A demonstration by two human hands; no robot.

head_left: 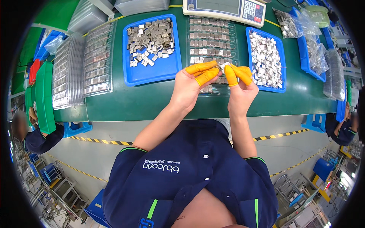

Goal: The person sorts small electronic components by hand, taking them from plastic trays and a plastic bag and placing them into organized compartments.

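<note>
Yellow finger cots cover several fingertips of both hands, which meet over the middle of the bench. My left hand (pixel 190 81) is closed in a pinch on a small metal connector, mostly hidden by the fingers. A small white plastic piece (pixel 224 65) sits at the fingertips of my right hand (pixel 241 85), also closed in a pinch. The two parts are close together; whether they touch, I cannot tell. Beneath the hands lies a clear plastic blister tray (pixel 209 39) with rows of metal connectors. Its near rows are partly covered by my fingers.
Left of the hands, a blue tray (pixel 152 76) holds loose metal connectors; another blue tray (pixel 280 89) at right holds white pieces. A scale (pixel 224 8) stands behind. Filled blister trays (pixel 97 62) lie at left, bagged parts (pixel 313 53) at right. Other people sit at both sides.
</note>
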